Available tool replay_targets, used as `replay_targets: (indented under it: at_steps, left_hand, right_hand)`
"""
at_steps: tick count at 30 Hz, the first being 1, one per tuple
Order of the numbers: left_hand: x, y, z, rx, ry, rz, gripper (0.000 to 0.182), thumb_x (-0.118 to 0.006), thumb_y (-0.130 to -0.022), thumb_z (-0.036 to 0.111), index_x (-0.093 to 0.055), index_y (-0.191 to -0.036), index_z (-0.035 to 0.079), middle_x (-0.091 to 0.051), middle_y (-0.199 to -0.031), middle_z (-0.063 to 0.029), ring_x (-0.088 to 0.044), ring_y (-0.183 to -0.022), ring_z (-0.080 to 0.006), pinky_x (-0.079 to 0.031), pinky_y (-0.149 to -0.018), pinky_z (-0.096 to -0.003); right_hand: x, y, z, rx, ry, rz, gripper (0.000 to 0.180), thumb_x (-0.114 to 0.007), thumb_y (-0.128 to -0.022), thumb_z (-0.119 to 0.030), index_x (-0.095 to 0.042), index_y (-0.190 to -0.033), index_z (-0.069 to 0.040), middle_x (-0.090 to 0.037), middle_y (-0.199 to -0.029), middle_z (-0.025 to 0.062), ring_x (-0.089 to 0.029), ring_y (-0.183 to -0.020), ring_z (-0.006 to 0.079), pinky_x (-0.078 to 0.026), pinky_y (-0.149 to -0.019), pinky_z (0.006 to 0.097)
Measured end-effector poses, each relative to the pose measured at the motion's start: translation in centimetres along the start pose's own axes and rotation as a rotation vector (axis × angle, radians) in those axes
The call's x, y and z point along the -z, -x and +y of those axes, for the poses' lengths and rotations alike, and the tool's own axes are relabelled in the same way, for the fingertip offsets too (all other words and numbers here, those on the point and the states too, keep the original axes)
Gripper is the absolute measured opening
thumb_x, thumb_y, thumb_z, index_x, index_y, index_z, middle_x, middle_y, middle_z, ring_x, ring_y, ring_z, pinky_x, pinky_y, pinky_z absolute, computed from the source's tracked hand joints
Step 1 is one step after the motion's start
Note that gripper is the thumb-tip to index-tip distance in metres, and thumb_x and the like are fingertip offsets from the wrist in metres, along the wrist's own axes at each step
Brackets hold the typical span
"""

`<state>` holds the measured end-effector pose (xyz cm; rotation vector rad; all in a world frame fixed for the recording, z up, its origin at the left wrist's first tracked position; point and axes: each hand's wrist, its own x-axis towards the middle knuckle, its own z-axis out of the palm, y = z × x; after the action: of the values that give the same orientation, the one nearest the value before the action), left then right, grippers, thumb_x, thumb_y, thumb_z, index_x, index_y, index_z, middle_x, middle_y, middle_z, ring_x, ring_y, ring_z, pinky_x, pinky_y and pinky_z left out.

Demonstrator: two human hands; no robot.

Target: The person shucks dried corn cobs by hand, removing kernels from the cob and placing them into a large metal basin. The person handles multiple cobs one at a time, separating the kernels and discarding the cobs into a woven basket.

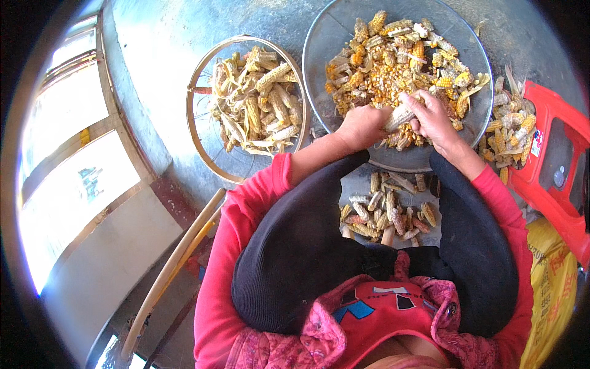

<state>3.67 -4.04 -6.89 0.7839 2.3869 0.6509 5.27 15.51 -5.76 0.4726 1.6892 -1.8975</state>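
Note:
Both my hands meet over the near edge of a large round tray (318, 106) heaped with corn cobs and loose yellow kernels (380, 83). My left hand (364, 125) is closed around the left end of a pale, mostly bare corn cob (400, 116). The fingers and thumb of my right hand (431, 115) grip the cob's other end. Part of the cob is hidden by my fingers. Cobs with some yellow kernels left on them lie around the pile's rim.
At the left, a round wood-rimmed basket (196, 133) holds stripped cobs and husks. More cobs (392, 210) lie on the floor between my legs. To the right are a cob pile (511, 133), a red plastic stool (553, 157) on its side and a yellow printed sack (551, 286).

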Motion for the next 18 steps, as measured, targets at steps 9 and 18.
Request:
replay_targets:
  at_steps: [9, 18]
  left_hand:
    - [-0.3, -0.4, -0.4, -0.034, 0.275, -0.074, 0.042, -0.072, -0.079, 0.03, -0.049, -0.105, 0.005, -0.064, -0.076, -0.0231, -0.065, -0.076, -0.0427, -0.05, -0.066, -0.0496]
    - [7.1, 1.5, -5.7, 0.242, 1.909, 0.956, 0.046, -0.058, -0.093, 0.04, -0.042, -0.125, 0.01, -0.06, -0.09, -0.0068, -0.056, -0.073, -0.0154, -0.047, -0.064, -0.0283]
  right_hand:
    - [0.0, 0.7, 1.1, -0.042, -0.056, -0.066, 0.041, -0.051, -0.098, -0.047, -0.059, -0.098, -0.007, -0.056, -0.067, -0.0028, -0.05, -0.047, 0.0039, -0.034, -0.038, 0.0188]
    - [11.5, -6.0, 1.7, 0.621, 1.816, 0.33, 0.017, -0.052, -0.084, -0.011, -0.059, -0.099, -0.009, -0.061, -0.099, 0.0057, -0.054, -0.103, 0.0257, -0.039, -0.087, 0.0433]
